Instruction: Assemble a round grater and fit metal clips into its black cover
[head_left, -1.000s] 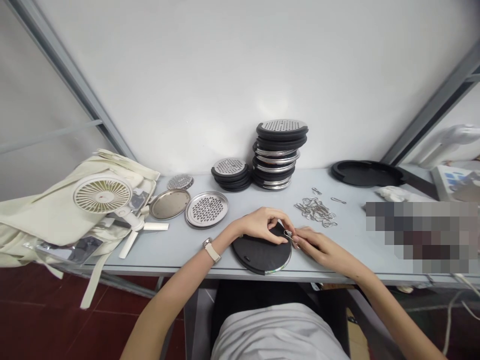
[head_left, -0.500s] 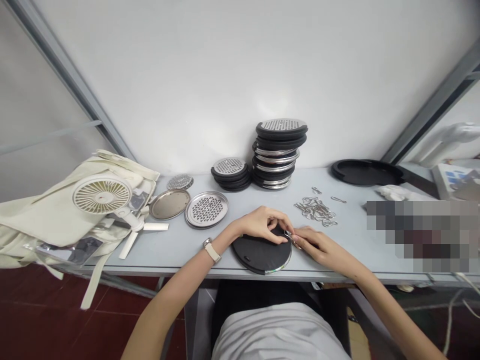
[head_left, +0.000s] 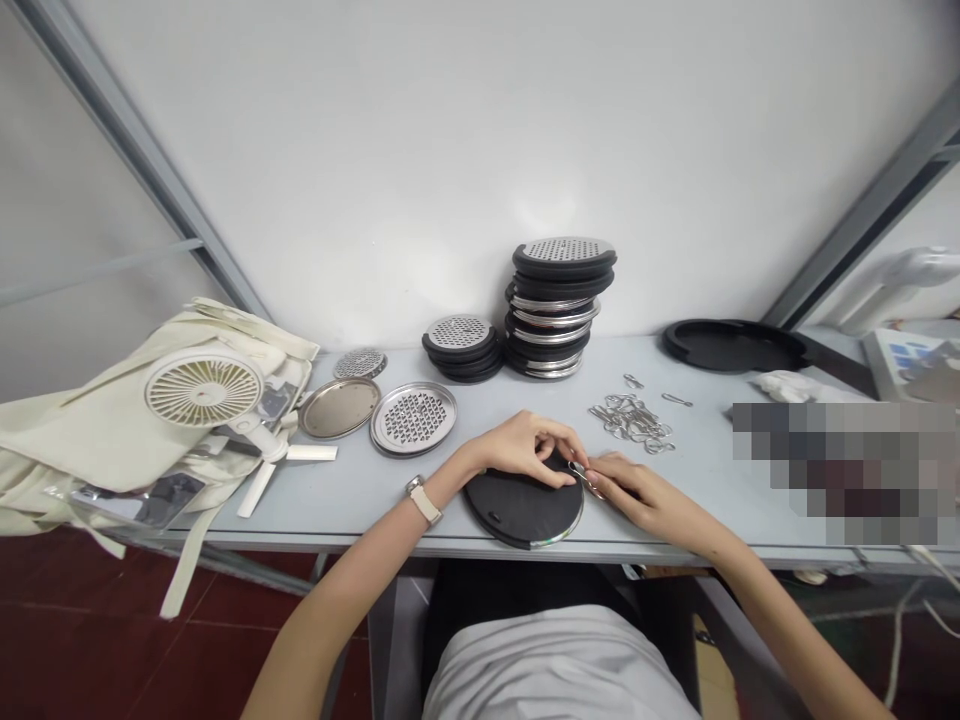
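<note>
A round black disc [head_left: 517,510] with a shiny metal rim along its lower right lies flat near the table's front edge. My left hand [head_left: 525,448] rests over its upper part, thumb and fingers curled at the right rim. Between those fingertips and my right hand [head_left: 630,490] shows a metal wire clip [head_left: 575,468], which my right fingers pinch. One end of the clip meets the disc's rim; whether it passes through is too small to tell. Behind my right hand lies a loose heap of similar wire clips [head_left: 630,420].
Perforated metal grater plates [head_left: 414,418] and a plain metal disc [head_left: 340,407] lie to the left. Two stacks of black-rimmed discs, one short [head_left: 461,350] and one tall [head_left: 562,310], stand by the wall. A fan [head_left: 204,390], cream bag [head_left: 97,420] and black tray [head_left: 735,345] flank the sides.
Both hands stay in nearly the same place at the disc's right rim. The clip in my right fingers shifts only slightly; everything else is unchanged.
</note>
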